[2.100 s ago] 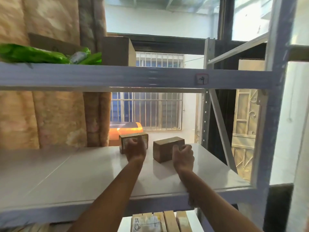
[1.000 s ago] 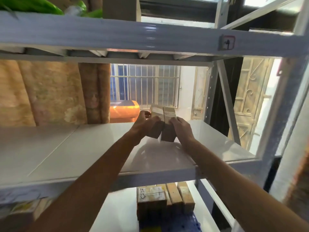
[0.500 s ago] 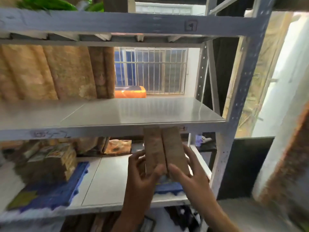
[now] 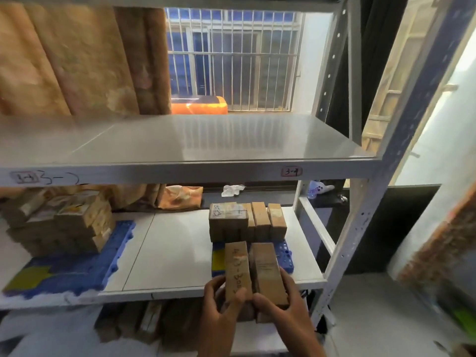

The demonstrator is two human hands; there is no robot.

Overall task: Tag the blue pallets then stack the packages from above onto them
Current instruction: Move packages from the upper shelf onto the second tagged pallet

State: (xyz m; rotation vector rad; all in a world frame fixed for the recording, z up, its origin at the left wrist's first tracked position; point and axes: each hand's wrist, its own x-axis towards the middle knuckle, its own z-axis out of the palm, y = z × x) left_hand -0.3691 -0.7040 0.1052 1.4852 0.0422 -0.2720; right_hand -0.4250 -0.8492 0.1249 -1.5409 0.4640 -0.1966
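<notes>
Two brown cardboard packages point(image 4: 255, 271) are held side by side, upright and touching, in front of the front edge of the lower shelf point(image 4: 175, 256). The left package is gripped by the left hand point(image 4: 221, 307), fingers curled round its lower end; the right one is gripped in the same way by the right hand point(image 4: 280, 302). Dark handwriting is seen along the face of the left package; the right one carries faint print.

Just beyond them, near the shelf's right edge, a blue pallet point(image 4: 284, 256) is seen with a yellow tag point(image 4: 218, 258) at its front left corner. A row of taped packages point(image 4: 247, 221) is already stacked on its far part, while its front part appears free. Toward the shelf's left edge, a second blue pallet point(image 4: 77, 269), also tagged in yellow, is loaded with a larger stack.

Tagging is judged done, and stacking well advanced. The two held packages remain to be set down, probably on the nearer pallet. The upper shelf point(image 4: 206, 140) above shows no packages within view.
</notes>
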